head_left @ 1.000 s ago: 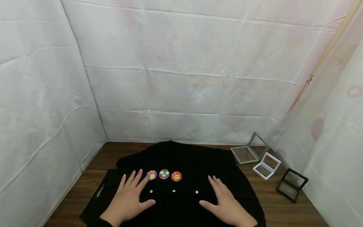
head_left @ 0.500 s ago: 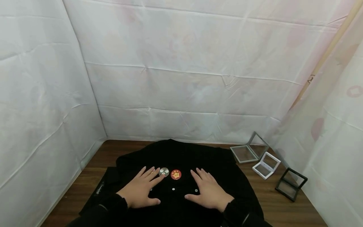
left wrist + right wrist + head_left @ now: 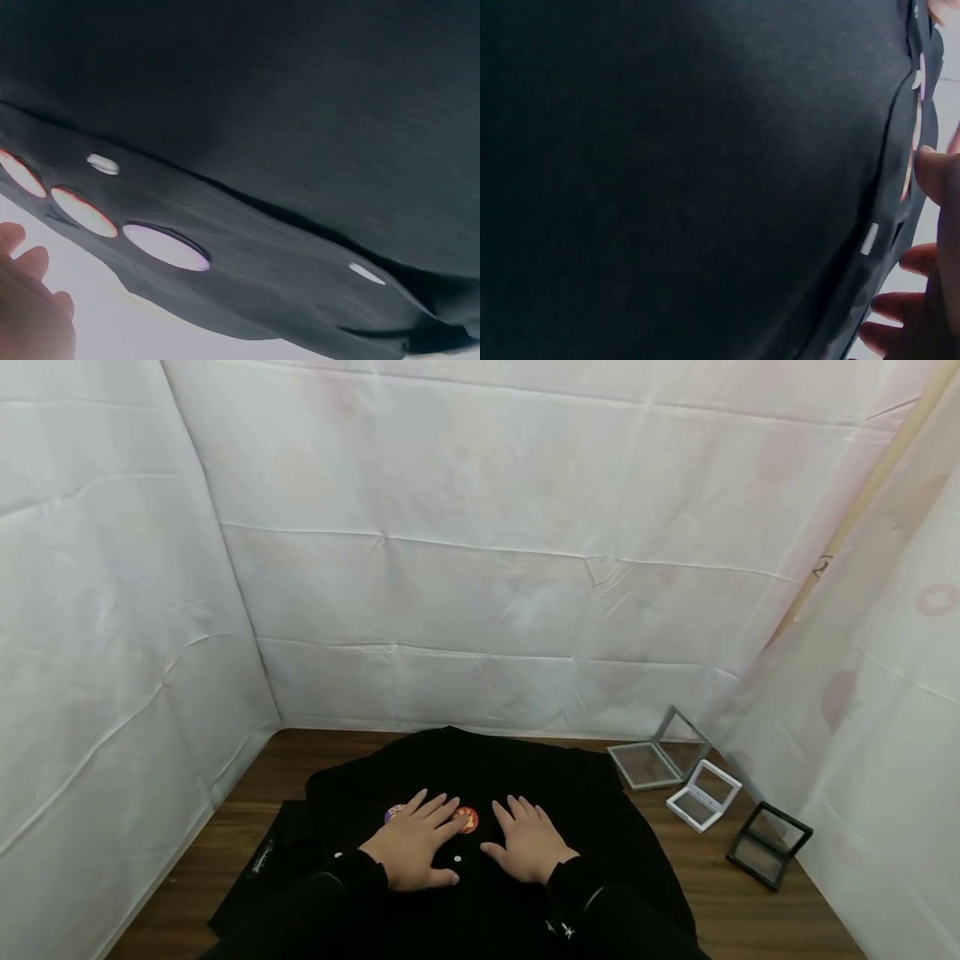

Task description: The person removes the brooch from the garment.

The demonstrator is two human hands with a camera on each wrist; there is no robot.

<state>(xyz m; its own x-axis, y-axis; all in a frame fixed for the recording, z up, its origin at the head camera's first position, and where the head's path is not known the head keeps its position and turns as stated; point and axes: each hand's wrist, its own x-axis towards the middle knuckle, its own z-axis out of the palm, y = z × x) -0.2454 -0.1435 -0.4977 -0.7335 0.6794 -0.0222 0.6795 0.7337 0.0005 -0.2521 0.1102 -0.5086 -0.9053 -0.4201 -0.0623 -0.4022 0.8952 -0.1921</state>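
A black buttoned garment (image 3: 465, 760) lies spread over the table, with a row of round badges on it. The purple badge (image 3: 393, 812) and the red badge (image 3: 468, 820) show beside my left hand (image 3: 414, 845), which covers the middle badge (image 3: 84, 212) in the head view. Its fingers are straight and spread over the cloth, holding nothing. To the right, my right hand (image 3: 527, 845) also has its fingers extended above or on the garment; contact cannot be told. Small white buttons (image 3: 457, 858) run along the placket below the badges.
On the right of the wooden table (image 3: 750, 893) stand a grey folding frame (image 3: 647, 766), a white one (image 3: 697, 807) and a black one (image 3: 759, 858), all opened. White cloth walls (image 3: 480, 568) enclose the back and sides. White lettering (image 3: 261, 857) marks the garment's left part.
Left hand has moved right along the badge row, uncovering the purple badge and covering the middle one. Right hand has moved left, so the hands are closer together. Frames and garment stay put.
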